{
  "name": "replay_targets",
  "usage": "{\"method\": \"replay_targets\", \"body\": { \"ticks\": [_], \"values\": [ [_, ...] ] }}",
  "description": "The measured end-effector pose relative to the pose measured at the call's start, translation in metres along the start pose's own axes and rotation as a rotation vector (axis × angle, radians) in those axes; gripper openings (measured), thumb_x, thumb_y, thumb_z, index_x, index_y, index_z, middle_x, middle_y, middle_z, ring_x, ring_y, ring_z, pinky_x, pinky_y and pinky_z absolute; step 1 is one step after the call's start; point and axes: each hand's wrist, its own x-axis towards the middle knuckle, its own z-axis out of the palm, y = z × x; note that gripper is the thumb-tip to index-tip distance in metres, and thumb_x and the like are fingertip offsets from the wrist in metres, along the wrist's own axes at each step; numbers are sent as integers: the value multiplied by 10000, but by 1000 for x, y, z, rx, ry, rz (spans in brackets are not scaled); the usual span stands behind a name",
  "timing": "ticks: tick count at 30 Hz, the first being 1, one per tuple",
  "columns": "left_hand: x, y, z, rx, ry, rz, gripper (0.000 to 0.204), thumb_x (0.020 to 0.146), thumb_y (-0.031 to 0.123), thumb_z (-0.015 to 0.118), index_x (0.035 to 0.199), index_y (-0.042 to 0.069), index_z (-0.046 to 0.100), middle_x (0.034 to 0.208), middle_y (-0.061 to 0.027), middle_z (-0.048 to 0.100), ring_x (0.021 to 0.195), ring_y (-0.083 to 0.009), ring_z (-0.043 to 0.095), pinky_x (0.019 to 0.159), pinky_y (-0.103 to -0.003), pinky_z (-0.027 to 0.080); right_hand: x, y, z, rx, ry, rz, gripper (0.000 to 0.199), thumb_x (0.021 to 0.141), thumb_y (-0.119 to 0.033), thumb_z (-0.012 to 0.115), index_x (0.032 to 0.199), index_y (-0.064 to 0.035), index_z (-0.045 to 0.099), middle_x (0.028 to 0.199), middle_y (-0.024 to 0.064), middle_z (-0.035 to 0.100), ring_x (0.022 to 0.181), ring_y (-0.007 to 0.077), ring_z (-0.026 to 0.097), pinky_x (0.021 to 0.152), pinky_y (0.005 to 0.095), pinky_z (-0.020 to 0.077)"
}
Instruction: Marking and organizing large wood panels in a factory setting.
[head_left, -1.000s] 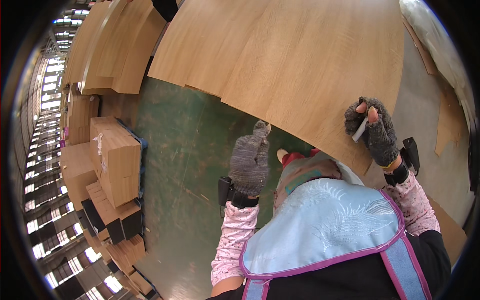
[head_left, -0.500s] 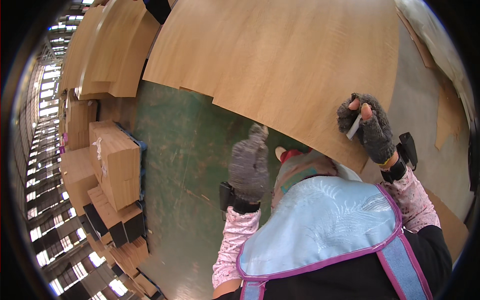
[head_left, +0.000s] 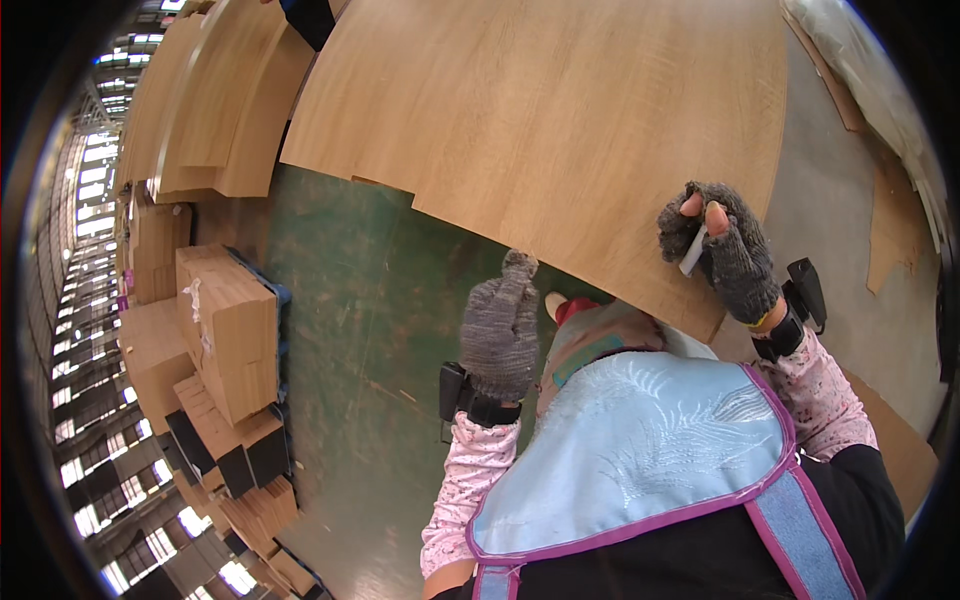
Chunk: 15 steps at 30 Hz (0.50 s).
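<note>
A large wood-grain panel [head_left: 540, 120] lies in front of me. Over its near right part, my right hand [head_left: 722, 255] in a grey fingertip-less glove is closed around a short white stick-like piece [head_left: 692, 252], whose exact kind is unclear. At the panel's near edge, my left hand [head_left: 500, 330], gloved alike, has its fingers curled in. The tip of a digit meets the panel edge in the picture; whether it presses on the edge, and what the fingers hold, if anything, is hidden.
Stacks of wooden boards [head_left: 230, 330] stand on the left, some on a blue pallet [head_left: 283, 330]. More wood-grain panels [head_left: 225, 110] are at the far left. Torn cardboard [head_left: 893, 225] and clear plastic sheeting [head_left: 860, 70] lie on the right. The green floor [head_left: 350, 290] shows below the panel.
My right hand has shifted slightly left with the white piece still in it. The panel sits a little farther left in the picture. My left hand stays nearly in place.
</note>
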Motion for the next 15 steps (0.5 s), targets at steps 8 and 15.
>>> {"method": "replay_targets", "body": {
  "ticks": [8,15],
  "values": [
    [0,-7,4,-132,15,188,268,903,4,605,1167,-5,649,1089,-178,670,946,-315,644,864,-388,503,-1,-2,3,53,-45,0,348,1013,-367,519,1055,-26,578,917,70,627,798,149,605,728,289,501],
    [1,-4,-4,60,-10,-8,260,912,20,605,1168,-1,648,1132,-168,672,981,-309,642,885,-384,496,0,-1,3,34,-51,-32,336,1013,-356,521,1063,-28,576,928,77,627,801,151,601,734,296,503]
  ]
}}
